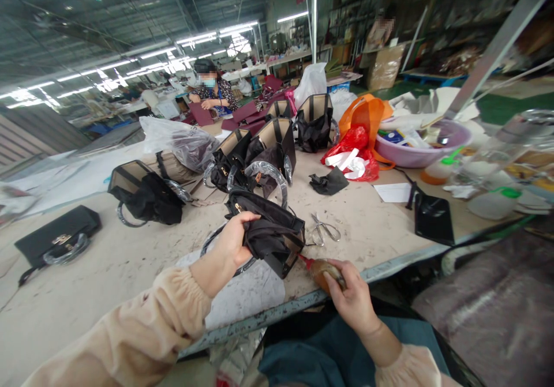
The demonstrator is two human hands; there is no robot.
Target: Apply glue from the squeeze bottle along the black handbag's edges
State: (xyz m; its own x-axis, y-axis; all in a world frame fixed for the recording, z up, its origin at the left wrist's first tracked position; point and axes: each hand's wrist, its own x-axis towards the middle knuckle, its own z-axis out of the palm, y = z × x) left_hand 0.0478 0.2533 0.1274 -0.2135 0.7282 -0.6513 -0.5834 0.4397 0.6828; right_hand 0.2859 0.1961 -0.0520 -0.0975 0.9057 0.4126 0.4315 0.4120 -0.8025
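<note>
My left hand (231, 243) is closed on a black handbag (277, 225) that lies tilted on the worktable, its lining bunched under my fingers. In my right hand (352, 295) is a squeeze bottle (324, 273) of brownish liquid with a red nozzle. The nozzle tip points at the bag's open edge; I cannot tell whether it touches. Just beyond the bag lies a pair of metal scissors (324, 230). Under the bag is a white sheet (255, 295). Part of the bag's plastic-wrapped handle shows beside my left wrist.
Several black handbags (147, 194) with wrapped handles stand across the table (367, 225). A finished-looking bag (58, 237) lies far left. Black cloth (329, 182), a red plastic bag (357, 150), a purple basin (424, 150) and a black pouch (433, 217) are right. A co-worker (212, 90) sits opposite.
</note>
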